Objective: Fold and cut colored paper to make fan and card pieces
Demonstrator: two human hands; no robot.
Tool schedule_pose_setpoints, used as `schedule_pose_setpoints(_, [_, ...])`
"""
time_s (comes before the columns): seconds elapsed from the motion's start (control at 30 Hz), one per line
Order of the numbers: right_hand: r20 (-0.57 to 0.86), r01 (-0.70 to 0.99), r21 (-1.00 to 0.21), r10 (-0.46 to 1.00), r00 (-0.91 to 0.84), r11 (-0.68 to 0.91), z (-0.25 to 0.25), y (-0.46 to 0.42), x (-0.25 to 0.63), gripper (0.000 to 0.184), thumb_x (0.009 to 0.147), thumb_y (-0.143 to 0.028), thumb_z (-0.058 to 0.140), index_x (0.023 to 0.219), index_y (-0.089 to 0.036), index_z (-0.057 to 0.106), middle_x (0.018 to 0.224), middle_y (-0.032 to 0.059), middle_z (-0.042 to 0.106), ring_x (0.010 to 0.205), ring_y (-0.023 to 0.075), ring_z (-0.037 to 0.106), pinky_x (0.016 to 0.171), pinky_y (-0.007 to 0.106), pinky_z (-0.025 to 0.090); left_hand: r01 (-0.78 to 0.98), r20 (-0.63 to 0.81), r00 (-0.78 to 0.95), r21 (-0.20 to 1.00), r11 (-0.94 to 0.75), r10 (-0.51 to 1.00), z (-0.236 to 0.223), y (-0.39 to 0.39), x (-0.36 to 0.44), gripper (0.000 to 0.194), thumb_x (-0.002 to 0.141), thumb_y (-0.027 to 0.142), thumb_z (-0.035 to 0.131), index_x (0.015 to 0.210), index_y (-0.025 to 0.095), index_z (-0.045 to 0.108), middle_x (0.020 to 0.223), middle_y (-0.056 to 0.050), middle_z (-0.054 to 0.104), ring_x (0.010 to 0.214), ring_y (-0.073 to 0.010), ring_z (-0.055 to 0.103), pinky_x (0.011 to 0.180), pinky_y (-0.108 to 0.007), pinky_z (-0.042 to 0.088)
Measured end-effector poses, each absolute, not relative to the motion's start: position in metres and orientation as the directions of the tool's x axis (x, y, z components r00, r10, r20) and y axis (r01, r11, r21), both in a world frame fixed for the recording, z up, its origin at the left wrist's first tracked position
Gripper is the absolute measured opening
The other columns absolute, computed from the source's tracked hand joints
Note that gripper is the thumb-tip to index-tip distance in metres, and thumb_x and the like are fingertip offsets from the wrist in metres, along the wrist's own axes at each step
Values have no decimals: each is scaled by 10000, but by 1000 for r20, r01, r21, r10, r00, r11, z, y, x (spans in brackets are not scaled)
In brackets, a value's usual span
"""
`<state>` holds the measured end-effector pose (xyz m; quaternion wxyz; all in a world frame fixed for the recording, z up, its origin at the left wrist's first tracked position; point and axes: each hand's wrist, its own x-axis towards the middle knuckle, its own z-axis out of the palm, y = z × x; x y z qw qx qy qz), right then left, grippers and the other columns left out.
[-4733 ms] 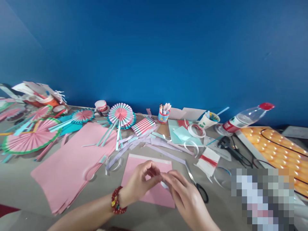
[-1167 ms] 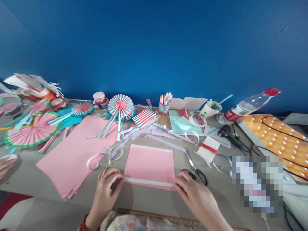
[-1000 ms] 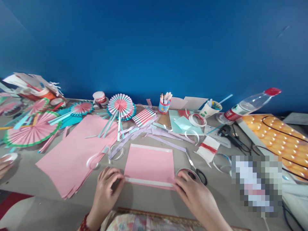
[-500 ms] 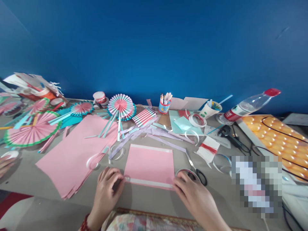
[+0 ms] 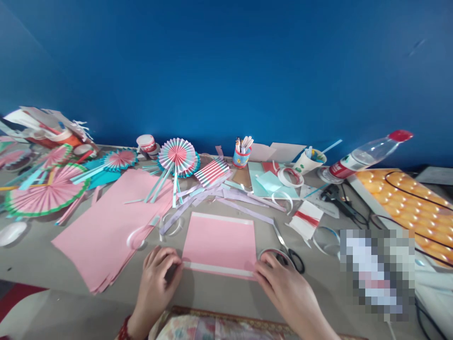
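Observation:
A pink sheet of paper (image 5: 219, 242) lies flat in front of me, with one white tape strip (image 5: 222, 216) along its far edge and another white tape strip (image 5: 219, 269) along its near edge. My left hand (image 5: 161, 269) is closed, thumb and fingers pinched at the left end of the near strip. At the right end, the fingertips of my right hand (image 5: 283, 283) press together over the strip and the paper's corner. A tape roll (image 5: 275, 251) rests just behind my right fingers, partly hidden. Beside it lie scissors (image 5: 288, 246) with black handles.
To the left is a stack of large pink sheets (image 5: 109, 226). Pleated paper fans (image 5: 177, 153), a pen cup (image 5: 241, 157) and purple paper strips (image 5: 244, 208) line the back. At right stand a paper cup (image 5: 307, 161), a plastic bottle (image 5: 361, 160) and a glue gun (image 5: 336, 198).
At the far left, another person's hand has left the view, and the white oval object it touched stays on the table. My hands and the pink sheet have not visibly moved.

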<state>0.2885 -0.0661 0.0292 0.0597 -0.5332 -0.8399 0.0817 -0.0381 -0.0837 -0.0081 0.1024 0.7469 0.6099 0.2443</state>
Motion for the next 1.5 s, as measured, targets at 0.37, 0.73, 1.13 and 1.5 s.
schedule_pose_setpoints(0.37, [-36, 896, -149, 903, -428, 419, 28, -67, 287, 214, 949, -225, 387, 858, -255, 579, 895, 7, 625, 560, 120, 566, 491, 255, 318, 849, 219, 140, 475, -231, 966, -9, -85, -38, 129, 917, 219, 509, 814, 218, 587, 905, -38, 632, 874, -218, 583, 876, -399, 398])
schedule_pose_setpoints(0.73, [-68, 897, -159, 902, -426, 412, 30, -67, 287, 205, 944, -213, 406, 849, -252, 585, 900, 9, 618, 588, 123, 578, 504, 262, 314, 866, 204, 150, 445, -228, 967, -8, -85, -36, 101, 905, 206, 521, 810, 220, 554, 908, -33, 607, 880, -222, 571, 892, -403, 377])
schedule_pose_setpoints(1.13, [-228, 913, -50, 885, -405, 405, 36, -63, 282, 129, 921, -224, 524, 897, -290, 632, 908, -12, 649, 587, 125, 600, 504, 282, 232, 879, 178, 163, 420, -224, 970, -8, -84, -37, 102, 908, 208, 513, 813, 214, 550, 924, -46, 587, 916, -237, 534, 805, -375, 395])
schedule_pose_setpoints(1.5, [-361, 926, 42, 870, -335, 374, 47, -58, 272, 165, 915, -224, 535, 934, -328, 662, 946, -4, 678, 580, 150, 623, 477, 292, 165, 873, 179, 164, 431, -227, 970, -8, -84, -37, 103, 914, 212, 502, 826, 217, 556, 929, -46, 586, 919, -236, 530, 810, -382, 395])
